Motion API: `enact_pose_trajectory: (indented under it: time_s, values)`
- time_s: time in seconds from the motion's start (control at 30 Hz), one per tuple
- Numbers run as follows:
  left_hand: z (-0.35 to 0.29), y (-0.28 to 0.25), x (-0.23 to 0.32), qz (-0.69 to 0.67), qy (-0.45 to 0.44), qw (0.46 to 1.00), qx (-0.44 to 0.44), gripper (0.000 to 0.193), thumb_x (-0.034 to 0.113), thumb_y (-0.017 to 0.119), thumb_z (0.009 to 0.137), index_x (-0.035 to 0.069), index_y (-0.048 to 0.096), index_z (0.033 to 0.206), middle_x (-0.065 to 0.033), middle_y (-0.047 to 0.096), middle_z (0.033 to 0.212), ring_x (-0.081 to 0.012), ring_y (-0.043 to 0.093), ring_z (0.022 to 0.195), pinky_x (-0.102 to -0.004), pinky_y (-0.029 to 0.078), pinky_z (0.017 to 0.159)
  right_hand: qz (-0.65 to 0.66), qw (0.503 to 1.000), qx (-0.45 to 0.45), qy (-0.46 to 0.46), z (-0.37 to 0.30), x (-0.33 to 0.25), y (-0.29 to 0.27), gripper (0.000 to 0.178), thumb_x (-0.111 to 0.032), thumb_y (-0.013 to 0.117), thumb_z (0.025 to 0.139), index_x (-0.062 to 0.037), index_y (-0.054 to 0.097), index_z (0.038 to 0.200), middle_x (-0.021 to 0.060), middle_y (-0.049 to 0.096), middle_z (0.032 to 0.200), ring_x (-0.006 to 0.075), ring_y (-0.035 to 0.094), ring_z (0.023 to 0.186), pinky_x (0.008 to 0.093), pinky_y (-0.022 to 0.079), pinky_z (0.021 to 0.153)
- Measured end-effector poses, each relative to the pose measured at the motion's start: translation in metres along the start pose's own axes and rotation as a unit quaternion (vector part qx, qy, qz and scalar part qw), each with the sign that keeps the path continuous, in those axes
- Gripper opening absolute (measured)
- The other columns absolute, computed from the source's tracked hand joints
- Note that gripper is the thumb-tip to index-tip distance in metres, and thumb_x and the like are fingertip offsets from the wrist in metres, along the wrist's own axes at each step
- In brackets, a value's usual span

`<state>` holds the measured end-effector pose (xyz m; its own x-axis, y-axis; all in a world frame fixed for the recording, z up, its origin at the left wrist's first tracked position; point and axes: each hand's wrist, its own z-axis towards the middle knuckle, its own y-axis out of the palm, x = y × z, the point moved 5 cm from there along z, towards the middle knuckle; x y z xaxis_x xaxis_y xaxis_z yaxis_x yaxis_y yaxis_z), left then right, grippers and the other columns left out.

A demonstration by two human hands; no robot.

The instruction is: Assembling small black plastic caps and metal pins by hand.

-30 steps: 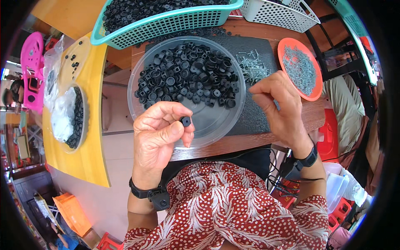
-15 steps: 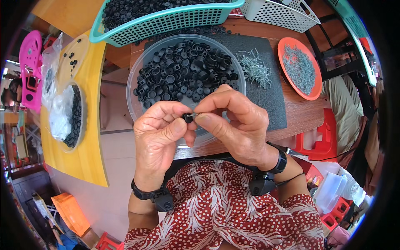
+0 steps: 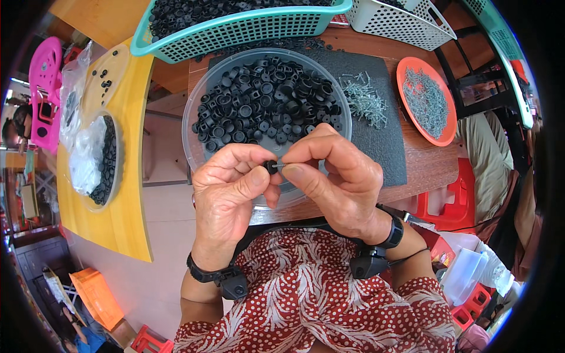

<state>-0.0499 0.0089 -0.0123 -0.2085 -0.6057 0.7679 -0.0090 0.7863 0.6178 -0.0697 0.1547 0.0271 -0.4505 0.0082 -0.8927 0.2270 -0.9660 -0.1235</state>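
Just over the near rim of a clear round tub (image 3: 187,126), both hands meet fingertip to fingertip. My left hand (image 3: 226,191) pinches a small round black plastic part (image 3: 272,167) between thumb and forefinger. A thin metal screw (image 3: 281,165) points into that part from the right, its outer end between the thumb and forefinger of my right hand (image 3: 338,182). How deep the screw sits cannot be made out. Many similar black plastic parts (image 3: 259,100) fill the tub behind my hands.
Loose screws (image 3: 364,99) lie on a dark foam mat (image 3: 391,159), with more in an orange plate (image 3: 452,126). Behind the tub stand a green basket (image 3: 247,29) of black parts and a white basket (image 3: 400,26). A yellow table (image 3: 126,229) at left carries a bagged tub.
The whole scene has shifted slightly in view. Both hands keep their pinch at the tub's rim, and slightly less of the screw shows between the fingers.
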Motion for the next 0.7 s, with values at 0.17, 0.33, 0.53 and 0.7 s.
enact_pose_trajectory:
  time_s: [0.17, 0.33, 0.53, 0.7]
  values:
    - [0.002, 0.0, 0.0, -0.001, -0.004, 1.0, -0.001, 0.022, 0.007, 0.067, 0.078, -0.005, 0.058, 0.095, -0.013, 0.063, 0.079, -0.0166, 0.06, 0.065, -0.0267, 0.048, 0.054, 0.004, 1.0, -0.004, -0.001, -0.001, 0.003, 0.001, 0.01, 0.005, 0.063, 0.076, 0.0022, 0.06, 0.085, 0.009, 0.058, 0.078, 0.0129, 0.055, 0.067, 0.023, 0.046, 0.054]
    - [0.003, 0.002, 0.001, 0.021, 0.014, 1.0, 0.01, 0.02, 0.004, 0.066, 0.078, -0.006, 0.058, 0.094, -0.0126, 0.063, 0.079, -0.0166, 0.059, 0.064, -0.0258, 0.048, 0.054, 0.015, 1.0, 0.004, 0.012, 0.0, 0.005, 0.002, 0.011, 0.005, 0.063, 0.074, 0.0012, 0.059, 0.084, 0.0081, 0.058, 0.076, 0.0144, 0.055, 0.065, 0.025, 0.044, 0.053]
    - [-0.003, 0.003, 0.004, 0.057, 0.046, 0.997, 0.016, 0.018, 0.002, 0.066, 0.078, -0.007, 0.059, 0.093, -0.0127, 0.063, 0.081, -0.0154, 0.059, 0.063, -0.0252, 0.049, 0.054, -0.082, 0.991, -0.009, -0.104, -0.001, 0.004, 0.007, 0.018, 0.007, 0.067, 0.069, -0.0003, 0.059, 0.084, 0.0078, 0.061, 0.077, 0.018, 0.053, 0.064, 0.0277, 0.041, 0.054]
    - [-0.006, 0.0, 0.008, 0.1, 0.074, 0.992, 0.021, 0.017, 0.0, 0.065, 0.079, -0.006, 0.06, 0.094, -0.0124, 0.063, 0.082, -0.0136, 0.059, 0.061, -0.0245, 0.05, 0.054, -0.062, 0.995, 0.019, -0.082, -0.001, 0.007, 0.012, 0.018, 0.005, 0.067, 0.067, -0.0011, 0.058, 0.082, 0.0068, 0.058, 0.073, 0.0213, 0.052, 0.062, 0.0306, 0.038, 0.055]
